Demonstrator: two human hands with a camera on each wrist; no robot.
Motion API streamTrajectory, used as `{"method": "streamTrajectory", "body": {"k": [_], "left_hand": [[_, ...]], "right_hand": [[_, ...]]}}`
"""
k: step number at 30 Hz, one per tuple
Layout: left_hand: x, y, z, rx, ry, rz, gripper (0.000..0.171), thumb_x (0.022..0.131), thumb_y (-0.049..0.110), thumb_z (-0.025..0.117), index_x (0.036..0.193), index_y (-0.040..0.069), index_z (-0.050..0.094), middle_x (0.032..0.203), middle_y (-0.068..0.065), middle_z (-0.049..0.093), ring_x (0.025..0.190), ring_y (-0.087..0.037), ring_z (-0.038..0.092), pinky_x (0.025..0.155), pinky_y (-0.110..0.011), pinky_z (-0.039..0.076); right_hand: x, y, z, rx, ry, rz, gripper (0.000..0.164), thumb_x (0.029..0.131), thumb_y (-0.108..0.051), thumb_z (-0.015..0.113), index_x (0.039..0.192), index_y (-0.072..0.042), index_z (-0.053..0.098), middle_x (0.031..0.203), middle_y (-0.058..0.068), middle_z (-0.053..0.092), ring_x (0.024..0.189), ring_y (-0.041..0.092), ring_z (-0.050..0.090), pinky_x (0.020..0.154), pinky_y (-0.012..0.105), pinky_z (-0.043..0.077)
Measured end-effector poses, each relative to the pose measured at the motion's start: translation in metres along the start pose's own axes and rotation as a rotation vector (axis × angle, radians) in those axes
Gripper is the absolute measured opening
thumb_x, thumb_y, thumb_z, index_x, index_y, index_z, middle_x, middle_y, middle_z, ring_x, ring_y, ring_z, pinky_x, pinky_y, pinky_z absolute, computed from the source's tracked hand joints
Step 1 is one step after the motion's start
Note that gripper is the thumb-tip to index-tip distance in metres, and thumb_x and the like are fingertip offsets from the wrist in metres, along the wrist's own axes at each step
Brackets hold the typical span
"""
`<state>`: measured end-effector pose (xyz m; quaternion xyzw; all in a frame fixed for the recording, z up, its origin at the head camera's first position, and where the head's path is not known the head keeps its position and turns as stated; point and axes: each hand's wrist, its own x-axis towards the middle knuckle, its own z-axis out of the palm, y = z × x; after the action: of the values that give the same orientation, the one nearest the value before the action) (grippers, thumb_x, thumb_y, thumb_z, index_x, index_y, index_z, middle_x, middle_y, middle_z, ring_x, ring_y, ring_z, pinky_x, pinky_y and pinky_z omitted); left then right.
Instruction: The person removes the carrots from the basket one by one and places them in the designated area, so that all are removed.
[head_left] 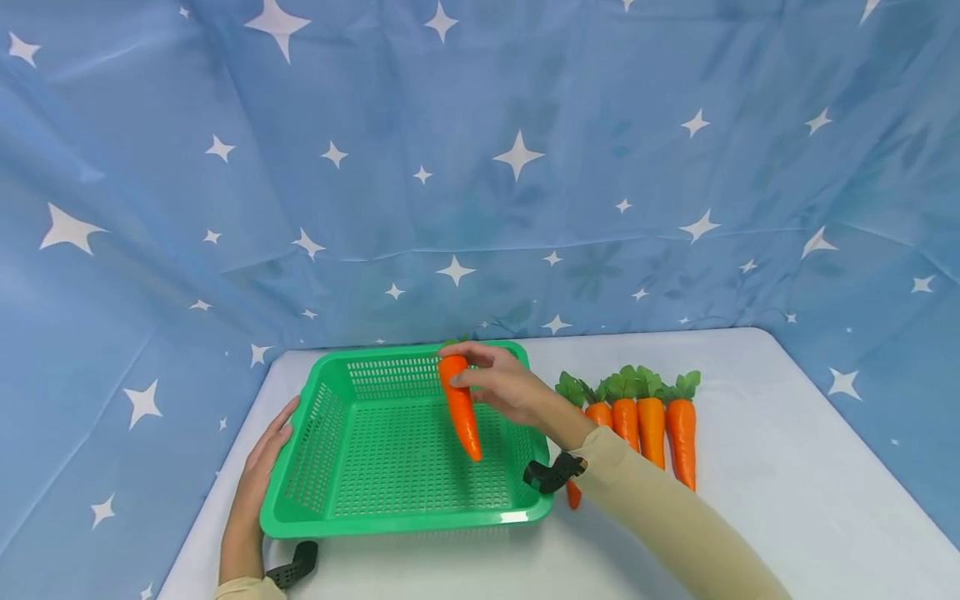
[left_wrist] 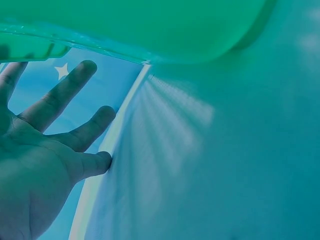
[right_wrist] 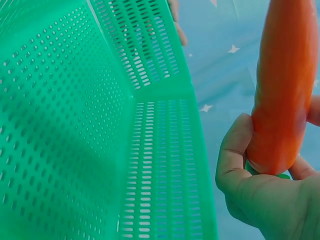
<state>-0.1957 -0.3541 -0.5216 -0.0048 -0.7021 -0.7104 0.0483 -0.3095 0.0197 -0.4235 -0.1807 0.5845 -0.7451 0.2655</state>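
Note:
An orange carrot (head_left: 461, 412) hangs tip down over the right part of a green plastic basket (head_left: 405, 523). My right hand (head_left: 504, 385) grips it by its thick top end, thumb in front; most of its leaves are hidden behind the fingers. Close up in the right wrist view, the carrot (right_wrist: 285, 85) stands beside the basket's perforated wall (right_wrist: 165, 165). On the basket's left side, my left hand (head_left: 258, 467) lies along the outer wall. Its fingers look straight and spread in the left wrist view, beneath the green rim (left_wrist: 150, 30).
Several carrots (head_left: 681, 433) with green leaves lie in a row on the white table (head_left: 780, 467), right of the basket, partly covered by my right forearm. A blue cloth with white stars (head_left: 480, 208) rises behind the table and along its sides.

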Motion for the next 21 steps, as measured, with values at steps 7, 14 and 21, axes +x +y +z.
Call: {"method": "streamTrajectory", "body": {"k": [7,14,21], "left_hand": [[0.002,0.001,0.000,0.002,0.002,-0.005,0.057,0.120,0.036,0.036,0.172,0.014,0.027,0.157,0.015,0.042,0.122,-0.003,0.056,0.094,-0.019,0.051],[0.002,0.001,0.000,-0.002,-0.008,0.010,0.057,0.120,0.034,0.036,0.172,0.013,0.027,0.156,0.014,0.044,0.122,-0.004,0.058,0.093,-0.020,0.052],[0.002,0.001,-0.001,0.011,-0.029,0.009,0.057,0.120,0.034,0.034,0.173,0.013,0.024,0.164,0.012,0.035,0.131,-0.002,0.051,0.099,-0.018,0.048]], "right_hand": [[-0.012,-0.007,-0.015,0.002,-0.008,-0.030,0.056,0.097,0.002,0.064,0.151,0.009,0.050,0.139,0.017,0.052,0.111,0.031,0.056,0.092,0.046,0.053],[-0.024,-0.012,-0.029,-0.022,0.002,-0.057,0.056,0.097,0.002,0.063,0.151,0.009,0.050,0.142,0.017,0.051,0.111,0.030,0.057,0.094,0.046,0.054],[-0.041,-0.009,-0.047,-0.041,0.053,-0.045,0.059,0.099,-0.001,0.064,0.154,0.009,0.047,0.148,0.018,0.049,0.113,0.030,0.059,0.094,0.042,0.055]]}}
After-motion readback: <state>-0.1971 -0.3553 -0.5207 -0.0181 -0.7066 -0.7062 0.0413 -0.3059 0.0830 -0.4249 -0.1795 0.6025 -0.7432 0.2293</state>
